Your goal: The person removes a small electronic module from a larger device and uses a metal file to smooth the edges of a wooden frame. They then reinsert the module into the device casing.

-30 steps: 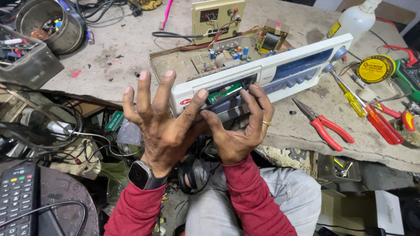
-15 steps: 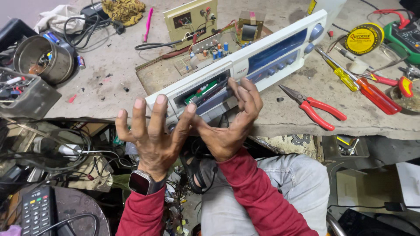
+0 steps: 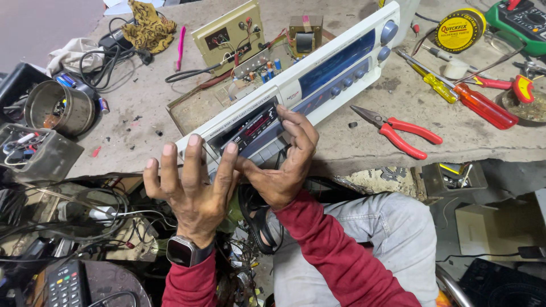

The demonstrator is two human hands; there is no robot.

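Observation:
A long white stereo front panel (image 3: 341, 68) with a blue display window and round knobs lies slanted on the workbench. Behind it sits its open chassis with circuit boards (image 3: 250, 68). My right hand (image 3: 287, 167) curls its fingers over the panel's dark cassette section (image 3: 253, 128) and grips it from the front edge. My left hand (image 3: 190, 190) is just left of it, fingers spread wide. Its fingertips rest against the panel's lower left end and its thumb touches my right hand. A smartwatch (image 3: 182, 250) is on my left wrist.
Red-handled pliers (image 3: 401, 133), screwdrivers (image 3: 460, 94), a yellow round tin (image 3: 460, 28) and a green multimeter (image 3: 520, 20) lie to the right. A metal can (image 3: 57, 108) and a parts tray (image 3: 34, 150) stand at left. A remote control (image 3: 65, 284) and tangled wires sit below the bench edge.
My left hand has slid down to the panel's lower left end, fingers still spread. My right hand keeps its grip on the cassette section. The view has shifted over the bench.

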